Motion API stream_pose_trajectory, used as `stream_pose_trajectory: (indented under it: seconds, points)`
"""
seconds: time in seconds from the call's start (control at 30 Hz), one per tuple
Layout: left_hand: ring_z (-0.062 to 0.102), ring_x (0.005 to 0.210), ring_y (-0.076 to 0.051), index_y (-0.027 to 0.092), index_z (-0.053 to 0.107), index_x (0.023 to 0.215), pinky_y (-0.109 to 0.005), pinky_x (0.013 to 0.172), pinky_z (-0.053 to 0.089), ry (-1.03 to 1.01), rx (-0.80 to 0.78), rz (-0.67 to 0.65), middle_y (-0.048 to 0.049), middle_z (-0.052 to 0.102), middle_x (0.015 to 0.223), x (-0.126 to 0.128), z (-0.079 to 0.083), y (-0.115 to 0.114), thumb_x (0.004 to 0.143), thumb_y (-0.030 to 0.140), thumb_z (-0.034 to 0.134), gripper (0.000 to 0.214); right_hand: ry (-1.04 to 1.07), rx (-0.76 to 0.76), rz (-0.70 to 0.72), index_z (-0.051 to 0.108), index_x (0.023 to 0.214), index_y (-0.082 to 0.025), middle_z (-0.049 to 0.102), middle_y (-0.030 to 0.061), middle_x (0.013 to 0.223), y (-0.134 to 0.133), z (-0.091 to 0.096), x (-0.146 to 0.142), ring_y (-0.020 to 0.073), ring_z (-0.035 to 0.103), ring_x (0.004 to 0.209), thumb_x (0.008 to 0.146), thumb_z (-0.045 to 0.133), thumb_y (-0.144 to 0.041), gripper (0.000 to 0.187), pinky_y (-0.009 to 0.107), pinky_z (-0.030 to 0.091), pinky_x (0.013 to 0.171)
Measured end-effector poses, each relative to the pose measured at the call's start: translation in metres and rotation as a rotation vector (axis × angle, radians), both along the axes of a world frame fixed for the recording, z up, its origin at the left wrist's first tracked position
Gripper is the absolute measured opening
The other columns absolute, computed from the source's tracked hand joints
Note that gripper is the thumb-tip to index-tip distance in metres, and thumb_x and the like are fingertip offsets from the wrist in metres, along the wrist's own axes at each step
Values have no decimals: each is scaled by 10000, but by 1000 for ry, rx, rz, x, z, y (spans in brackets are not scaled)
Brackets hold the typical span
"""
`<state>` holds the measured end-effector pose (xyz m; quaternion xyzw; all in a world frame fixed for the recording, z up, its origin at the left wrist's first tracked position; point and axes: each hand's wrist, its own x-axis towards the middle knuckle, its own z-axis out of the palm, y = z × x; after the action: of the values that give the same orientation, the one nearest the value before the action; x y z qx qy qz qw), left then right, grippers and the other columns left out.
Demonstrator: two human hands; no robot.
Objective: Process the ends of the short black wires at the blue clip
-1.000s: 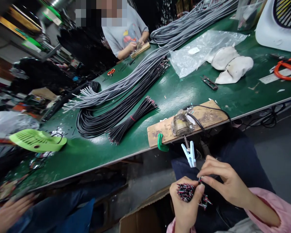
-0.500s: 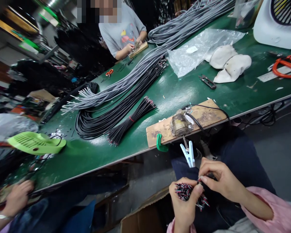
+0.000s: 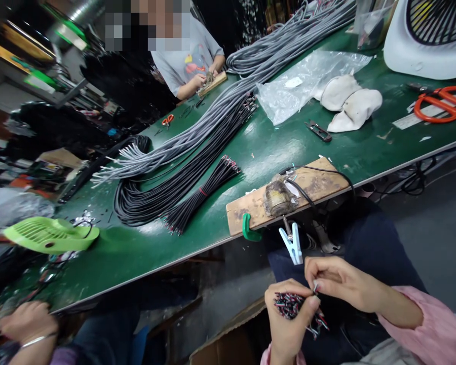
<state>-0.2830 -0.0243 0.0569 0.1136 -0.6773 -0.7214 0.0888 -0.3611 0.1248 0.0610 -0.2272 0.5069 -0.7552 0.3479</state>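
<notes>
My left hand point(image 3: 289, 324) is closed around a bundle of short wires point(image 3: 289, 305) with red, black and white ends, held over my lap. My right hand point(image 3: 336, 281) pinches a single wire end at the top of that bundle, thumb and forefinger pressed together. Just above them a pale blue clothes peg point(image 3: 292, 243) hangs from the tip of a soldering iron that juts from a wooden block point(image 3: 319, 183) clamped to the green table's point(image 3: 144, 243) front edge.
Long bundles of grey cables point(image 3: 220, 116) and black cables point(image 3: 167, 192) cross the table. A green fan cover point(image 3: 49, 235), plastic bag point(image 3: 300, 86), white gloves point(image 3: 349, 104), orange scissors point(image 3: 437, 101) and white fan point(image 3: 429, 35) lie around. One person sits opposite; another person's hand point(image 3: 26, 322) is lower left. A cardboard box point(image 3: 228, 344) stands below.
My right hand has shifted slightly along the bundle's top, still pinching a wire. The view has drifted, and the other person's hand at lower left has moved.
</notes>
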Motion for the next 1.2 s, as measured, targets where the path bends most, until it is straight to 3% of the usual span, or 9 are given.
stream_pose_trajectory:
  seconds: [0.1, 0.27, 0.4, 0.5, 0.67, 0.9, 1.03, 1.2]
  points:
    - [617, 480, -136, 197, 761, 672, -230, 495, 477, 71, -72, -53, -8, 693, 580, -8, 12, -5, 689, 147, 800, 65, -12, -39, 79, 605, 815, -135, 517, 13, 776, -1, 1, -17, 144, 476, 727, 893, 603, -493, 366, 277, 388, 691]
    - [647, 548, -153, 222, 761, 729, -234, 548, 498, 284, -253, -91, 2, 720, 637, -20, 32, -17, 665, 68, 795, 170, -135, -122, -123, 670, 847, -118, 542, 18, 751, -18, 8, -45, 129, 445, 684, 822, 651, -585, 467, 248, 349, 634]
    - [646, 555, -139, 231, 753, 746, -218, 560, 498, 346, -300, -52, 23, 713, 645, -30, 42, -20, 663, 58, 788, 195, -277, -207, -148, 686, 762, -96, 565, 30, 679, -40, 16, -50, 115, 453, 610, 769, 678, -630, 534, 232, 344, 570]
    - [628, 536, -119, 232, 752, 712, -200, 551, 475, 328, -286, 17, 31, 705, 625, -36, 43, -17, 660, 76, 788, 168, -371, -256, -197, 670, 694, -97, 556, 15, 629, -49, 17, -47, 98, 455, 565, 736, 750, -568, 479, 210, 346, 531]
    - [609, 485, -119, 227, 753, 671, -208, 520, 458, 246, -235, 14, 18, 694, 571, -41, 36, -11, 682, 109, 768, 119, -427, -315, -203, 664, 667, -92, 539, -5, 594, -52, 16, -44, 74, 442, 523, 729, 775, -531, 457, 185, 340, 496]
    - [580, 465, -121, 221, 744, 623, -217, 518, 442, 173, -172, 42, 21, 665, 509, -39, 38, -9, 689, 138, 760, 107, -528, -366, -158, 676, 674, -104, 597, 35, 678, -49, -2, -41, 108, 501, 615, 822, 644, -600, 519, 215, 398, 575]
    - [592, 486, -134, 216, 747, 627, -233, 536, 448, 159, -192, 55, 10, 675, 534, -36, 40, -9, 679, 132, 762, 100, -461, -318, -184, 696, 732, -109, 579, 16, 664, -35, -15, -35, 98, 460, 610, 875, 611, -550, 471, 212, 361, 573]
    - [572, 485, -134, 190, 743, 618, -240, 527, 429, 67, -204, -26, -6, 658, 532, -29, 35, -10, 696, 161, 765, 87, -160, -101, -173, 706, 809, -127, 598, 20, 721, -9, -11, -17, 125, 496, 662, 786, 744, -470, 346, 245, 369, 620]
